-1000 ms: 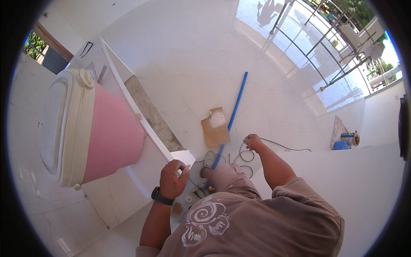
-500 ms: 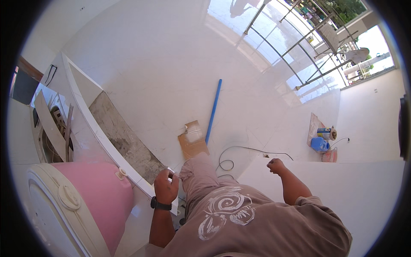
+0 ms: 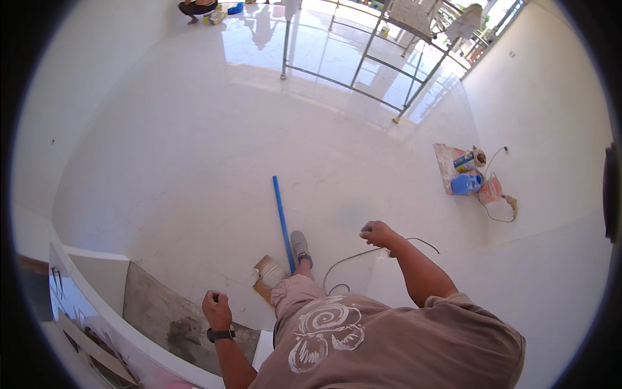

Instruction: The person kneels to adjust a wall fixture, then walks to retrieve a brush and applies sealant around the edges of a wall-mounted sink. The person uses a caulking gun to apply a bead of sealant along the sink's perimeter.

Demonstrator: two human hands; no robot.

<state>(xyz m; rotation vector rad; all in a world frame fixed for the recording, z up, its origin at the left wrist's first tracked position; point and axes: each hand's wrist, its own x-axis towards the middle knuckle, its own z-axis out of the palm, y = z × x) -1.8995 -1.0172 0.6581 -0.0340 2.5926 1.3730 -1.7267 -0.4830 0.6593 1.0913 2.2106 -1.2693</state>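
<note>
My left hand (image 3: pixel 217 310), with a dark watch on its wrist, is loosely closed above a grey concrete patch (image 3: pixel 172 308) beside the low white ledge. Nothing shows in its fingers. My right hand (image 3: pixel 378 235) hangs in the air over the pale floor, its fingers curled and pointing left, with nothing visible in them. Below it, a thin dark cable (image 3: pixel 343 264) loops on the floor. One shoe (image 3: pixel 300 247) of mine stands ahead, right beside a long blue pipe (image 3: pixel 280 217). Left of the pipe's near end lies a torn piece of cardboard (image 3: pixel 269 275).
At the right wall stand a blue jug (image 3: pixel 466 183), a can (image 3: pixel 465 161) and a pinkish bucket (image 3: pixel 490 188). Metal scaffolding (image 3: pixel 376 58) rises at the far side. A person (image 3: pixel 196 9) crouches far left. A white ledge (image 3: pixel 162 353) curves along my left.
My view has swung, and the pink tank has mostly left the picture. My shoe now shows beside the pipe. My right hand has moved up and left, my left hand down and left in view.
</note>
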